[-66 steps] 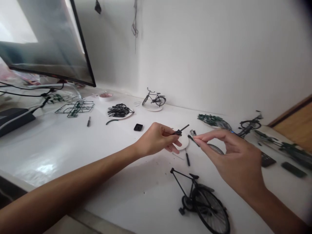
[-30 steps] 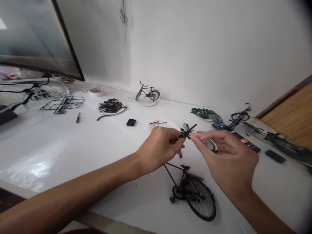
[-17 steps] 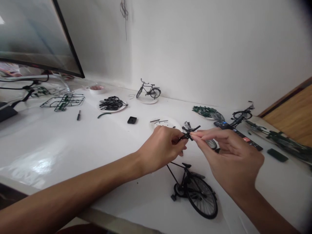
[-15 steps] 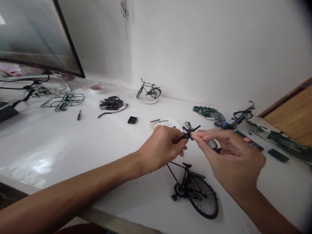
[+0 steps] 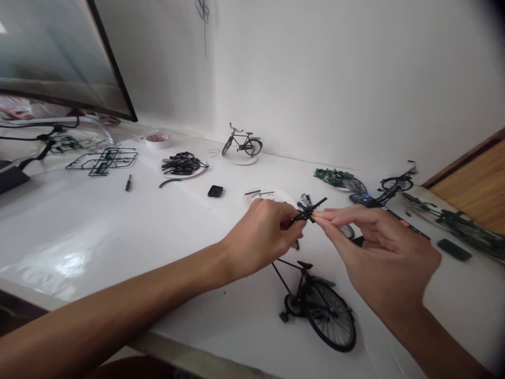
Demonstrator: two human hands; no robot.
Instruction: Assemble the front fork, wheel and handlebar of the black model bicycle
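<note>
Black model-bike part (image 5: pixel 309 209), small and cross-shaped, is pinched in the left hand (image 5: pixel 262 237) above the surface (image 5: pixel 98 231); the right hand (image 5: pixel 384 258) has its fingertips (image 5: pixel 321 218) closed on the part's other side. Model bicycle (image 5: pixel 317 308) below has frame, saddle and one wheel on, no second wheel or bars visible. Green sprue frame (image 5: pixel 101 160) holds parts yet; complete-looking bike (image 5: pixel 242 145) stands on a paper plate (image 5: pixel 236 160) by the wall.
</note>
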